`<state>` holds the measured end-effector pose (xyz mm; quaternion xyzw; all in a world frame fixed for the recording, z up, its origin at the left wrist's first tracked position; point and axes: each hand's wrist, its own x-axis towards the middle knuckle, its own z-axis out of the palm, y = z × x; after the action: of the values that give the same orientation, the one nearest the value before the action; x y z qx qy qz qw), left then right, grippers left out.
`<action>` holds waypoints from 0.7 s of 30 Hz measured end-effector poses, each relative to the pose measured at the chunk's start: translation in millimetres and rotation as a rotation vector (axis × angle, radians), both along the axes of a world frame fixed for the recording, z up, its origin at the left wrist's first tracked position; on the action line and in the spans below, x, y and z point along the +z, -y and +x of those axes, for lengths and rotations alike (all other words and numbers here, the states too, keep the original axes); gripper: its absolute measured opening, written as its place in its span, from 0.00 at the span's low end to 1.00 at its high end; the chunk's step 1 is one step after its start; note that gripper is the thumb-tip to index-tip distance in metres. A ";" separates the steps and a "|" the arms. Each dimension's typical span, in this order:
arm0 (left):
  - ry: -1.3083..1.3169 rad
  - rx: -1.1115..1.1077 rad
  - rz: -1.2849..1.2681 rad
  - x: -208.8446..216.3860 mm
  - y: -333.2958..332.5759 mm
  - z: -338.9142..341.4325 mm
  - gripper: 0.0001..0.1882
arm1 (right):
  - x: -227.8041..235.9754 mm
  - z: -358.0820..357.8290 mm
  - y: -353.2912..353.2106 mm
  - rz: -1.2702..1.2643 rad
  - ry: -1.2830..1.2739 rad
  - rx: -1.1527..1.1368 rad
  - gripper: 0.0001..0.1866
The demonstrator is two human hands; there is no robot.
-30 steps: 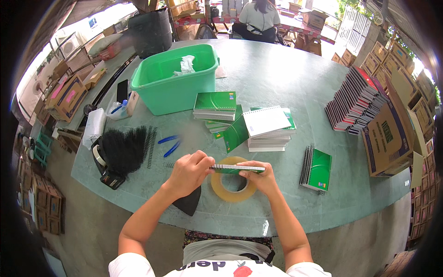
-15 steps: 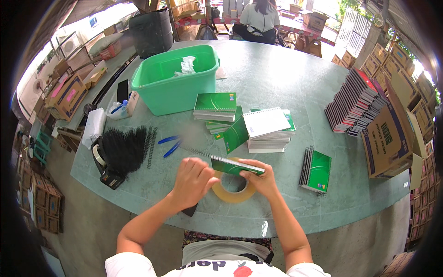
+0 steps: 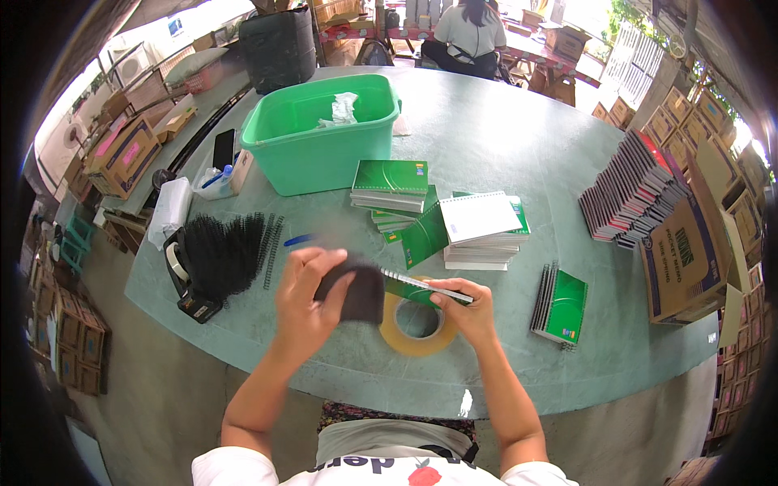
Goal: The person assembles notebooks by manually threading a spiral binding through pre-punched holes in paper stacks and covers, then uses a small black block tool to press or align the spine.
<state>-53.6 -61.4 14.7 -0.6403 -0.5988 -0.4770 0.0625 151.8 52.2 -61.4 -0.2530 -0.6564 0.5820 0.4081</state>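
My right hand (image 3: 470,312) pinches a small green-covered notebook (image 3: 412,292) by its right end, held edge-up over the table. A wire coil (image 3: 395,277) runs along the notebook's upper edge. My left hand (image 3: 298,301) grips a dark, flat, rectangular pad (image 3: 361,293) by its left side, close to the notebook's left end; motion blurs it, and I cannot tell its material or whether it touches the coil. Below the notebook lies a roll of yellowish tape (image 3: 434,343). Behind my left hand, one blue handle (image 3: 299,240) of a tool shows.
A green tub (image 3: 320,166) with crumpled white paper stands behind. Notebook stacks (image 3: 478,253) sit mid-table, others (image 3: 559,304) to the right. Black coils (image 3: 223,251) and a tape dispenser (image 3: 185,279) lie left. Far right are piled notebooks (image 3: 624,190) and a carton (image 3: 685,251). Beyond sits a person (image 3: 466,40).
My left hand has gone from the notebook's coil edge to holding the dark pad, which lay near the table's front edge, and raised it beside the notebook. My right hand keeps its grip.
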 end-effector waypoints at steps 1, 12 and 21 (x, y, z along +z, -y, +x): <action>-0.031 0.001 -0.023 -7.9 -7.2 3.3 0.19 | 0.2 -0.9 2.6 -0.010 0.012 -0.001 0.10; -0.077 -0.097 -0.121 -6.7 -5.7 17.0 0.18 | -4.8 -1.5 7.4 -0.028 0.019 -0.022 0.08; -0.280 -0.016 -0.586 -62.4 22.9 -29.9 0.16 | 47.7 -5.8 11.5 0.782 0.538 -0.154 0.18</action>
<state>-83.5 -84.2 -47.8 -0.6951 -0.6912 -0.1923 -0.0464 146.0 40.7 -13.6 -0.2700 -0.8878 0.1733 0.3300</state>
